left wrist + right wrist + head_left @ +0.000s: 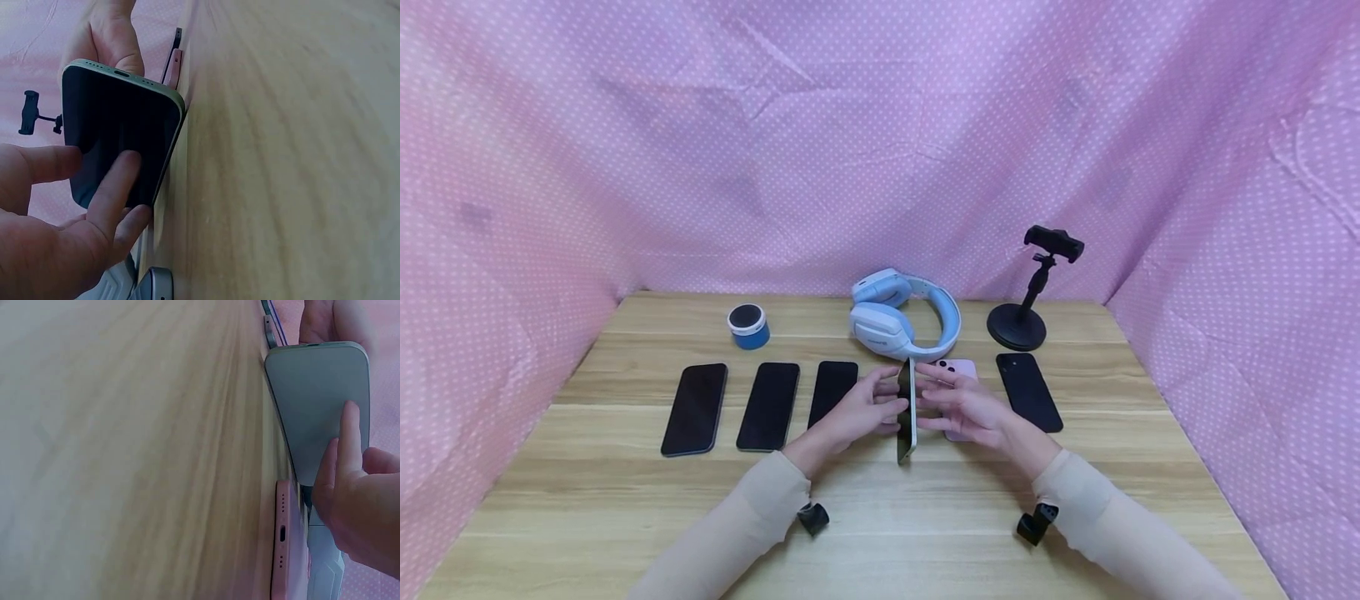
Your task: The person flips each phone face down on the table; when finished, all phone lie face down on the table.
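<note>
A pale green phone [907, 412] stands on its long edge on the wooden table [625, 517], a little front of centre. My left hand [880, 404] lays its straight fingers [115, 181] flat against the dark screen [119, 137]. From the other side my right hand [943, 404] presses straight fingers [351, 440] on the phone's green back [319, 406]. The phone is held upright between the two hands. A pink phone [961, 368] lies flat just behind my right hand, its bottom edge [282, 544] close by in the right wrist view.
Three black phones [768, 405] lie in a row left of the hands, and another black phone [1028, 392] lies to the right. Blue-white headphones [898, 317], a small blue speaker [748, 325] and a black phone stand [1036, 292] sit behind. Pink dotted cloth walls [1225, 333] surround the table.
</note>
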The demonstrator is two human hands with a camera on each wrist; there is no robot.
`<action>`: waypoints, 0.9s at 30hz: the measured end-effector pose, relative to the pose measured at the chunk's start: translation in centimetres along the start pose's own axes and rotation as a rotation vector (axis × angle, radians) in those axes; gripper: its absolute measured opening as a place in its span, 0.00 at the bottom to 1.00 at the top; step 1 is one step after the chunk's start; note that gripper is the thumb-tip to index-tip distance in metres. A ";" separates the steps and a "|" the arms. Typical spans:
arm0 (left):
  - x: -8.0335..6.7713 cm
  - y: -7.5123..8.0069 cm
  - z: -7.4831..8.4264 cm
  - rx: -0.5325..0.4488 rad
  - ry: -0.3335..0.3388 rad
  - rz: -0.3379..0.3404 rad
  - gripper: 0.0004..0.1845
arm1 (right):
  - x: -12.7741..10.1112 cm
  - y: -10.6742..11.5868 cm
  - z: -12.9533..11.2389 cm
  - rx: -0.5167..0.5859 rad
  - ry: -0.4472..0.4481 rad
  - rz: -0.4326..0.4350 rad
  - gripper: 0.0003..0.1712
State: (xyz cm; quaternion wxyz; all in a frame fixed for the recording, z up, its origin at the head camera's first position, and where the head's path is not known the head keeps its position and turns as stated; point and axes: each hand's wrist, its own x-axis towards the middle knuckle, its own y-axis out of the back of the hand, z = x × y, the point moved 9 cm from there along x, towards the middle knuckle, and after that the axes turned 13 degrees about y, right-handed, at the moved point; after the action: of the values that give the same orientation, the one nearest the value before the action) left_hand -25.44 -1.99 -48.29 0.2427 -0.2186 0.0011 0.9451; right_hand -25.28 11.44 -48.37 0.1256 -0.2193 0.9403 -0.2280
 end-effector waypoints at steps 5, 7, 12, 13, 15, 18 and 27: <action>0.2 0.0 -0.1 -0.007 0.005 -0.004 0.31 | 0.0 -0.1 0.1 0.007 -0.009 0.011 0.34; 0.2 -0.1 0.0 -0.006 0.004 -0.010 0.30 | -0.1 -0.2 0.1 0.008 -0.012 0.013 0.34; 0.1 0.2 0.0 -0.005 0.020 -0.002 0.28 | 0.0 -0.4 0.2 -0.011 -0.020 -0.006 0.34; 0.1 0.2 0.0 -0.005 0.020 0.000 0.27 | 0.1 -0.5 0.2 -0.017 -0.019 -0.014 0.34; -0.1 0.3 0.1 -0.012 0.026 0.000 0.28 | 0.1 -0.6 0.2 -0.033 -0.017 -0.024 0.34; -0.2 0.4 0.1 -0.024 0.035 -0.010 0.30 | 0.2 -0.6 0.3 -0.054 -0.016 -0.029 0.34; -0.5 0.7 0.0 -0.022 0.018 -0.029 0.33 | 0.4 -1.4 0.7 -0.113 -0.015 -0.063 0.35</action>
State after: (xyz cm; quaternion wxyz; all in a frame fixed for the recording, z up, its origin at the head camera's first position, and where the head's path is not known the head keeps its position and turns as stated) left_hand -25.38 -2.89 -48.10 0.2540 -0.2295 -0.0103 0.9395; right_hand -24.92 9.89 -48.39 0.1130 -0.2573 0.9433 -0.1767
